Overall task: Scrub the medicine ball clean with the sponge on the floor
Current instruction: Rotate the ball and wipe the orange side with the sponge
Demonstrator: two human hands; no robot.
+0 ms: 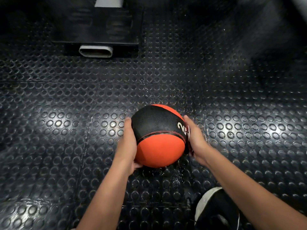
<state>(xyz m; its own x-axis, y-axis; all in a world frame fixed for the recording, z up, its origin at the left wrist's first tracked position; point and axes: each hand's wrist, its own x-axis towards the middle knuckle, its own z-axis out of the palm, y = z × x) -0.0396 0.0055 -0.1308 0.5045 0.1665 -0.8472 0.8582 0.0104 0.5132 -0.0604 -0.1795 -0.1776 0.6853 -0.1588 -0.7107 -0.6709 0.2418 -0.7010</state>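
An orange and black medicine ball (159, 146) marked "2 KG" sits low over the studded floor, between my two hands. My left hand (127, 145) cups its left side, fingers along the curve and thumb under the bottom. On the ball's right side lies my right hand (194, 140). A thin white and red pad (188, 134), apparently the sponge, is pinched between that palm and the ball. Most of the pad is hidden.
Black rubber flooring (66, 123) with round studs spreads all around, wet with droplets near the ball. A black machine base with a grey tube end (96, 51) stands at the back left. My black and white shoe (214, 208) is at the lower right.
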